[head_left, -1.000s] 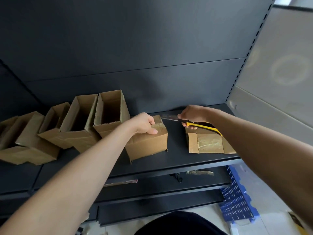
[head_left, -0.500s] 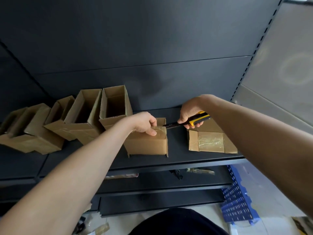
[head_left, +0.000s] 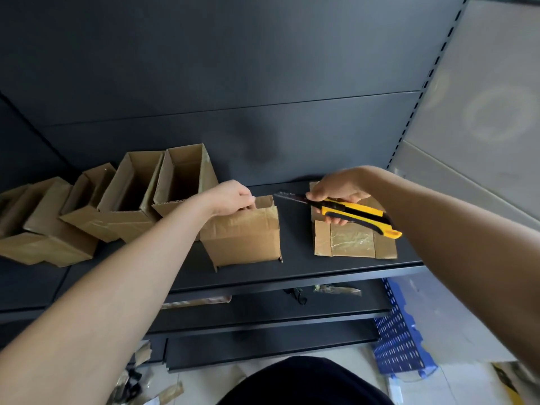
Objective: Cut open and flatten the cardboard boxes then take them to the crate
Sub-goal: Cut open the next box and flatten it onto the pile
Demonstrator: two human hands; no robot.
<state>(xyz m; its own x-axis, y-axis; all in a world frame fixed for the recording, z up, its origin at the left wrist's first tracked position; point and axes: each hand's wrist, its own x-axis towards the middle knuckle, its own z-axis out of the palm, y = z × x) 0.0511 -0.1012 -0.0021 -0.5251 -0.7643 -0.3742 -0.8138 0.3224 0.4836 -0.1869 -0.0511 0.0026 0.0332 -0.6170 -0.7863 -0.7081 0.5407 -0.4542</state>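
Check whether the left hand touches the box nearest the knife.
Touching. Head view shows the left hand gripping the cardboard box by its top edge, fingers curled over it.

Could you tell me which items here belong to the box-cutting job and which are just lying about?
Job: small box gripped by left hand; utility knife in right hand; flattened cardboard; open boxes; blue crate.
Lying about: tape scraps; lower-shelf oddments.

Fingertips of the left hand [head_left: 230, 198] disappear inside the small brown cardboard box [head_left: 242, 241]. The right hand [head_left: 339, 194] covers part of the yellow-and-black utility knife [head_left: 359, 213], and the blue perforated plastic crate [head_left: 400, 343] sits half behind the right forearm [head_left: 453, 229].
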